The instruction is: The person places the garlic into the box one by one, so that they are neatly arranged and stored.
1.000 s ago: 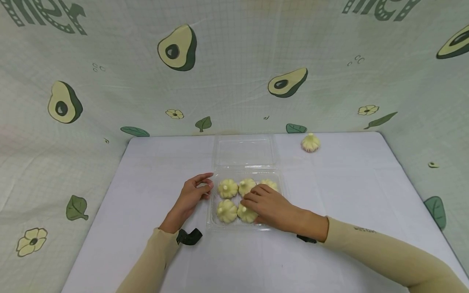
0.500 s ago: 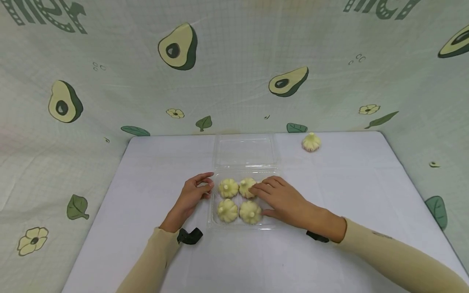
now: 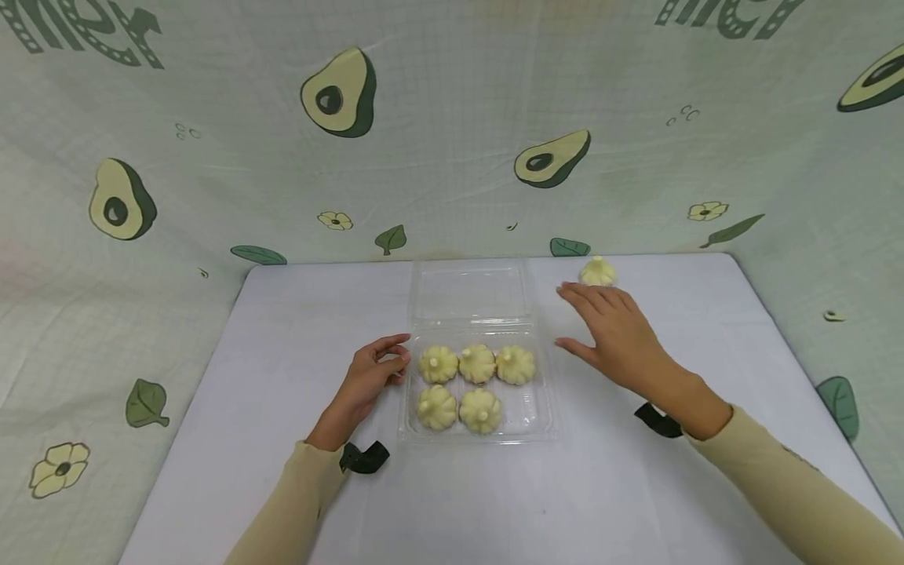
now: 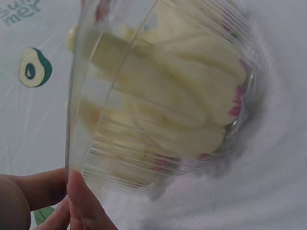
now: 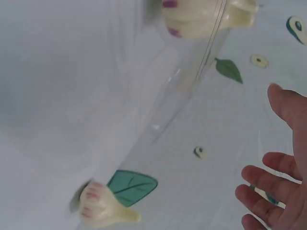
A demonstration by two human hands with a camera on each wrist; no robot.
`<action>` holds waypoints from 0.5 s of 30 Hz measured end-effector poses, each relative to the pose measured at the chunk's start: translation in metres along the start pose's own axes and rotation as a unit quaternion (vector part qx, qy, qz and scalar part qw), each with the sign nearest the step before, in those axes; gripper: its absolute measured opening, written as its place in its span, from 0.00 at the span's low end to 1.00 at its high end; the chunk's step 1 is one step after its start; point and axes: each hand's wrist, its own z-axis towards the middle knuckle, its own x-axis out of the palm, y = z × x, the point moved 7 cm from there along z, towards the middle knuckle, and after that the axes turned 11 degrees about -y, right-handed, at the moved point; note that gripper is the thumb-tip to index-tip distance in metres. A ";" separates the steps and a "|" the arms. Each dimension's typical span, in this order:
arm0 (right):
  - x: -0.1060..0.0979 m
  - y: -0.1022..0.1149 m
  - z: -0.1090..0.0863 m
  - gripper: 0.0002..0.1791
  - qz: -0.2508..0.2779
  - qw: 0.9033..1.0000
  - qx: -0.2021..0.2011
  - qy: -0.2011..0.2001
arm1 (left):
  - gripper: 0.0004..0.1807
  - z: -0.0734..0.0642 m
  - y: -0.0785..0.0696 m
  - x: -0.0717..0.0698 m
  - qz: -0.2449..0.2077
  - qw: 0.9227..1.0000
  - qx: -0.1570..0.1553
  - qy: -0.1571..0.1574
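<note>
A clear plastic clamshell container [image 3: 526,410] stands mid-table with its lid [image 3: 469,290] laid back. Several garlic bulbs [image 3: 438,364] sit in it, three along the back row and two in front; the front right space holds none. At the container's left edge, my left hand [image 3: 363,380] pinches the rim between thumb and fingers, as the left wrist view shows. Spread and holding nothing, my right hand [image 3: 628,341] hovers right of the container. Just beyond its fingertips lies a single garlic bulb [image 3: 598,271], also visible low in the right wrist view.
A white cloth covers the table [image 3: 452,502]. Behind and beside it hangs a pale curtain [image 3: 438,118] printed with avocados and leaves. A black strap [image 3: 364,457] is on the left wrist, and another strap [image 3: 658,421] on the right.
My right hand has left the bulbs in the container and moved right and back toward the lone garlic bulb, its fingers spreading. My left hand stays at the rim.
</note>
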 end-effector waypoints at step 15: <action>0.009 -0.088 -0.011 0.46 -0.056 0.986 0.147 0.057 | 0.25 -0.001 -0.001 0.000 0.001 1.000 -0.002 -0.002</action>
